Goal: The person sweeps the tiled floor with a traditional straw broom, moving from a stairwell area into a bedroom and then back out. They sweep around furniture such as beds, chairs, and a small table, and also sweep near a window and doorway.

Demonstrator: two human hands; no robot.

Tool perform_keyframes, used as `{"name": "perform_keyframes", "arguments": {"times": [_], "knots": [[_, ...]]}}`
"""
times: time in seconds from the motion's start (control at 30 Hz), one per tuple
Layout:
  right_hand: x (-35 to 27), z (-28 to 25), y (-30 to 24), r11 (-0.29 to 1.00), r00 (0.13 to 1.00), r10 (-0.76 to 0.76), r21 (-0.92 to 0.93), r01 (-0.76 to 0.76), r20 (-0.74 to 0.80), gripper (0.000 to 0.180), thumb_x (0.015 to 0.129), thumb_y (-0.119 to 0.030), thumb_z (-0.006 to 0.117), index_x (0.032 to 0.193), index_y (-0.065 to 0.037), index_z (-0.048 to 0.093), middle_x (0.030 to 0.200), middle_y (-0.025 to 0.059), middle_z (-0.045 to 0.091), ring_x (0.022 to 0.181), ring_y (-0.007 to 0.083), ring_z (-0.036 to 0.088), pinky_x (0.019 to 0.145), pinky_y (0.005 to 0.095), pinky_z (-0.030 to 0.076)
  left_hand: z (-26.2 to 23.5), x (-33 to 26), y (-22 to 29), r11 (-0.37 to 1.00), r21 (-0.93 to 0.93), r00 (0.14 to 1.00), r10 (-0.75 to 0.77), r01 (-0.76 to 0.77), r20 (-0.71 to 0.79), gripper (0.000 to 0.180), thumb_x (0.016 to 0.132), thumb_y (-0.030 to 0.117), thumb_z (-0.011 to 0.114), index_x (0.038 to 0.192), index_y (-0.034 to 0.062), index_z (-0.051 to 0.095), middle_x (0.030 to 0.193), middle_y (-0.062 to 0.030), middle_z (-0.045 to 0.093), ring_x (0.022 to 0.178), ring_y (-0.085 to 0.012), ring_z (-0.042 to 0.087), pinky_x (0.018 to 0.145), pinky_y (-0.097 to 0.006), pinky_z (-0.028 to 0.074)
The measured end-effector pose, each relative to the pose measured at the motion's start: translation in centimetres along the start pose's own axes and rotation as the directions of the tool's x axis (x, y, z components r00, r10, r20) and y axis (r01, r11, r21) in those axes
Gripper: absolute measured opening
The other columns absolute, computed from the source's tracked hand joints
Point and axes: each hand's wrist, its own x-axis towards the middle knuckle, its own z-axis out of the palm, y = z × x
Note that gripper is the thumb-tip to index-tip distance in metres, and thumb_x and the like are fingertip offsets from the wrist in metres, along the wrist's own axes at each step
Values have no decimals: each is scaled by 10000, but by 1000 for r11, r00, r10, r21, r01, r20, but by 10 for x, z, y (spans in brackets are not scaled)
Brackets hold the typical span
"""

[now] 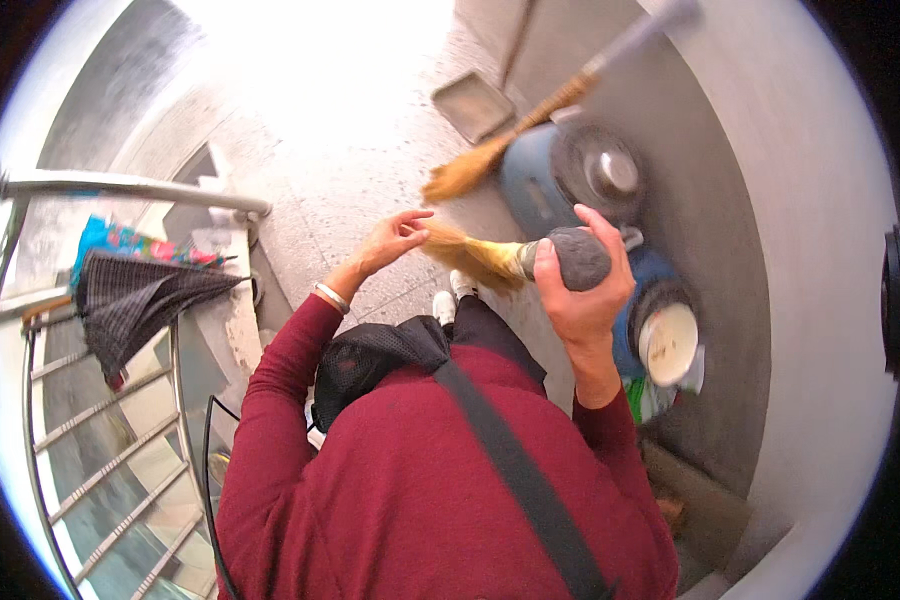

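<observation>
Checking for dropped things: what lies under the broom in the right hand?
Below the broom, held in the right hand, speckled floor shows around it, with two white shoes close by. The patch covered by the broom is hidden, so anything there cannot be seen.

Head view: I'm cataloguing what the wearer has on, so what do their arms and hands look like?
Both arms wear plain dark red sleeves: the left sleeve stops just short of the wrist, the right sleeve on the forearm. A narrow, pale bracelet circles the left wrist; none shows on the right. The left hand and right hand are ungloved.
</observation>
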Motion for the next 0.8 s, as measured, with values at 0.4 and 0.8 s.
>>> {"name": "perform_keyframes", "arguments": {"times": [0.4,0.8], "knots": [[143,192,-59,578,614,-718,773,263,328,396,539,-38,687,908,20,557,911,197,582,849,288,581,748,361,464,-181,10,101,508,718,635,763,-475,-120,702,618,191,697,1255,114,410,1146,-135,491,1039,-287,474,900,-398,356],[319,424,-81,375,609,-493,784,-495,621,648,883,-513,277,1085,60,505,1134,209,486,1104,263,432,940,396,318,-404,103,136,726,620,624,639,-296,-450,460,590,59,711,1018,62,544,938,-129,573,873,-292,553,765,-364,435]]}}
